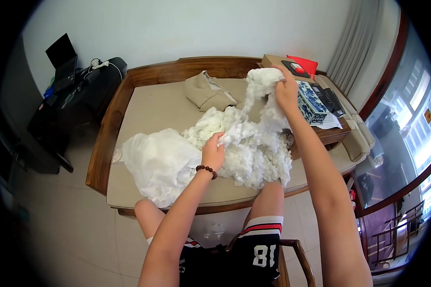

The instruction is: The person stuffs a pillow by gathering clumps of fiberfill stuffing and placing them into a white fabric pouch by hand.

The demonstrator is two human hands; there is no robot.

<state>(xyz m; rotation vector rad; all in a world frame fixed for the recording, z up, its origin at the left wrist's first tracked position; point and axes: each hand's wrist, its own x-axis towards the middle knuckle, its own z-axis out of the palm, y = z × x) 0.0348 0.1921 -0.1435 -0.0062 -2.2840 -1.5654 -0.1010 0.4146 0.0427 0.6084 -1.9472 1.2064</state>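
Observation:
White fluffy stuffing lies heaped in the middle of a beige cushioned bench. My right hand is closed on a clump of it, raised above the heap at its right side, with strands hanging down. Lower and to the left, my left hand, below which a beaded bracelet circles the wrist, is closed on the near edge of the stuffing. Left of that hand, a white translucent bag rests at the bench's front. Behind the heap lies a beige fabric cover.
At the right stand a blue-and-white box, a cardboard box and a red packet near a small wooden table. A laptop is on a dark desk at the left. A wooden chair arm shows below.

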